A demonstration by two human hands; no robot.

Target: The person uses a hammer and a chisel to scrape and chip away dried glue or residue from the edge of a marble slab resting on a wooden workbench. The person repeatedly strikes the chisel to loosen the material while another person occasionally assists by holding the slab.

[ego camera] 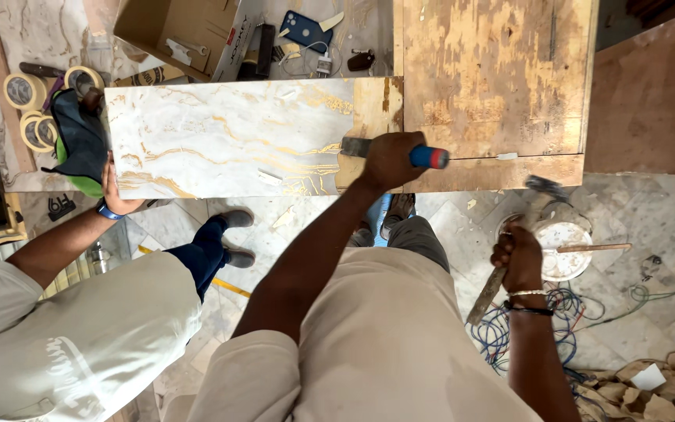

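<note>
Over on the left there are tape rolls (25, 91) and a co-worker's hand (116, 193) pressed against the end of the white-and-gold marble-look sheet (228, 137), which lies flat on the plywood desk (501, 70). At the sheet's right edge, the left hand (388, 160) has its grip clenched around a chisel (400, 152) with a blue and red handle, the blade looks like it's touching the sheet but it's hard to be sure. Further right, the right hand (519, 259) is wrapped tight around a hammer (509, 250), head up, above a white bucket (562, 246) and blue cables (501, 332) on the floor.
</note>
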